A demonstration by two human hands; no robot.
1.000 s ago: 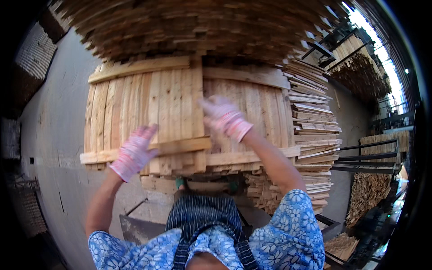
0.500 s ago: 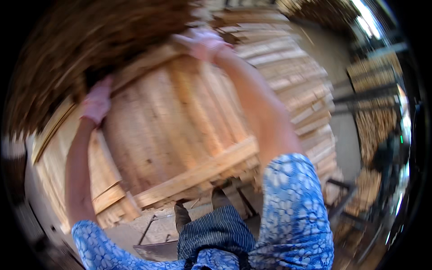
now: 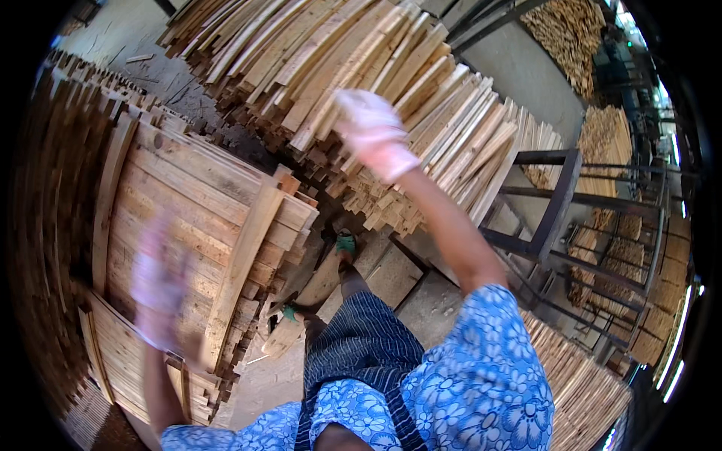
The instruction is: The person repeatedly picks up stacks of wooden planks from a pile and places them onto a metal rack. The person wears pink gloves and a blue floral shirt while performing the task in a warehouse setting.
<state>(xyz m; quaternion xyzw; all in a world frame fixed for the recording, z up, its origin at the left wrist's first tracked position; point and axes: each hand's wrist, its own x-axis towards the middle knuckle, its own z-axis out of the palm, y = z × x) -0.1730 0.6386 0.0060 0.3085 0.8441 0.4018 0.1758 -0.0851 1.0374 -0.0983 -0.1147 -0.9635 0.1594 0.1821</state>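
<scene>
My left hand (image 3: 156, 289), in a pinkish-white work glove, is over a neat stack of planks (image 3: 173, 225) on the left. It is blurred, but its fingers look stretched out and apart, with nothing visible in them. A crosswise wooden strip (image 3: 239, 270) lies on this stack, just right of that hand. My right hand (image 3: 374, 135), gloved alike, is above the near end of a big pile of loose wooden slats (image 3: 331, 60). Its fingers point away and are smeared, so I cannot see whether it touches a slat.
A dark tall stack of boards (image 3: 45, 233) rises along the left edge. Black metal frames (image 3: 553, 203) stand on the right, with more bundled wood (image 3: 579, 368) near them. My feet are on the floor between the two stacks, beside a flat board (image 3: 376, 278).
My view has swung to the right. Both hands have come off the strip at the stack's far edge; the right one is now over the loose slats, the left over the planks.
</scene>
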